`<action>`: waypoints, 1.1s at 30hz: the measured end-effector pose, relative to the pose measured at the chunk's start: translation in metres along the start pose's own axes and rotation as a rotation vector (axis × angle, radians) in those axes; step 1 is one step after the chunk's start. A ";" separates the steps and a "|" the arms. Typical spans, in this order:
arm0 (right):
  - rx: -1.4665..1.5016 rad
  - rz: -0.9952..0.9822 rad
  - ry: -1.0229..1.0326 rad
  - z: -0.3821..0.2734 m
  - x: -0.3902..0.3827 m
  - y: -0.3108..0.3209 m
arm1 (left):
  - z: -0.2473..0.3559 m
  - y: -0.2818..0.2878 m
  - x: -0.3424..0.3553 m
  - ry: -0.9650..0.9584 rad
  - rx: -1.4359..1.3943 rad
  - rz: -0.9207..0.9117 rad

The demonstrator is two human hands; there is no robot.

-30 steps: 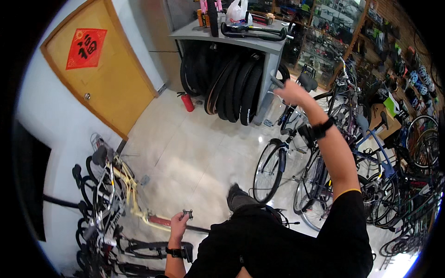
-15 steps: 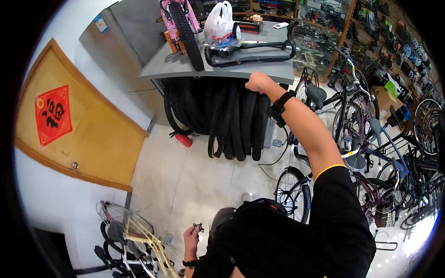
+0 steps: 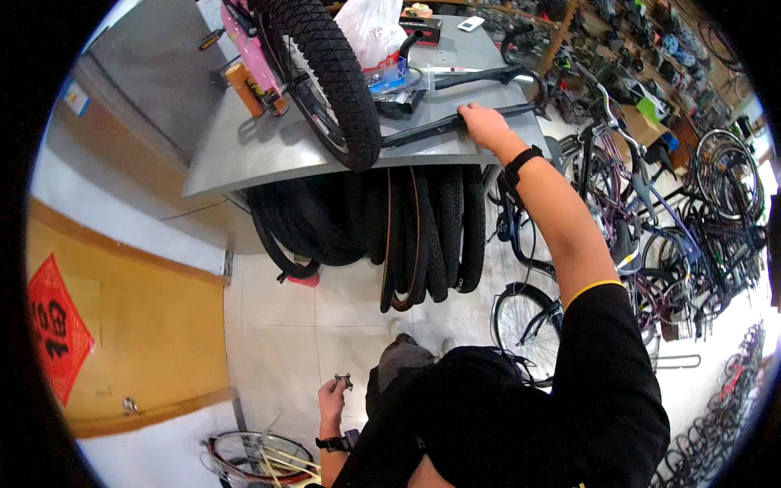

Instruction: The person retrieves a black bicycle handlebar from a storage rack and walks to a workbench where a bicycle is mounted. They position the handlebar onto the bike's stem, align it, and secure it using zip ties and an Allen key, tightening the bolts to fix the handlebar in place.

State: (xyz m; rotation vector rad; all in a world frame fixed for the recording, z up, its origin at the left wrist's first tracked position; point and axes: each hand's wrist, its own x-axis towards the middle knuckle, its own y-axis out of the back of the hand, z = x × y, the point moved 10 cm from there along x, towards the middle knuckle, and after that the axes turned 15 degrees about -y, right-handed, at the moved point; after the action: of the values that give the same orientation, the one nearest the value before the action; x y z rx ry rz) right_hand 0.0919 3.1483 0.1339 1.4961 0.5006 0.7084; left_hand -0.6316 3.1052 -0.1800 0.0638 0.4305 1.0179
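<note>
My right hand (image 3: 486, 128) has its fingers closed over the lower bar of a black drop handlebar (image 3: 431, 130), which lies on the grey table (image 3: 220, 159) close to its front edge. Low in the view, beside my body, my left hand (image 3: 330, 400) pinches a small dark metal piece (image 3: 345, 381) with short arms, like a stem faceplate. A pink bicycle (image 3: 248, 53) stands on the table, its knobby front wheel (image 3: 342, 106) left of the handlebar. Behind the bar are a white plastic bag (image 3: 373, 32) and small clear packets (image 3: 399, 80).
Several black tires (image 3: 435, 236) hang under the table's front edge. Parked bicycles (image 3: 618, 195) crowd the right side. At the left is a yellow door (image 3: 154, 325) with a red paper sign; a pale-framed bicycle (image 3: 264, 455) stands low left. An orange cylinder (image 3: 244, 89) sits by the pink bicycle.
My right hand has gone from the table's front edge onto the handlebar and closed on it. The view has shifted closer to the table. My left hand still holds the metal piece.
</note>
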 end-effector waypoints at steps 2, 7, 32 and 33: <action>-0.067 -0.007 0.012 -0.012 -0.011 0.013 | 0.004 0.018 0.035 -0.085 0.055 -0.054; -0.101 0.090 0.039 -0.003 -0.035 0.023 | 0.019 0.033 0.111 0.078 -0.026 -0.199; -0.051 0.650 -0.406 0.220 -0.525 0.218 | 0.108 -0.236 0.071 -0.012 0.171 -0.958; 0.039 0.676 -0.429 0.227 -0.553 0.229 | 0.106 -0.242 0.057 -0.007 0.180 -0.964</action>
State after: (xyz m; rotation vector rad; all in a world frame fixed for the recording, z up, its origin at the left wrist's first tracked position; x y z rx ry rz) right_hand -0.1686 2.5877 0.3002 1.8064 -0.3425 0.8577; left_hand -0.3703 3.0393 -0.1618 0.0145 0.4709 0.0303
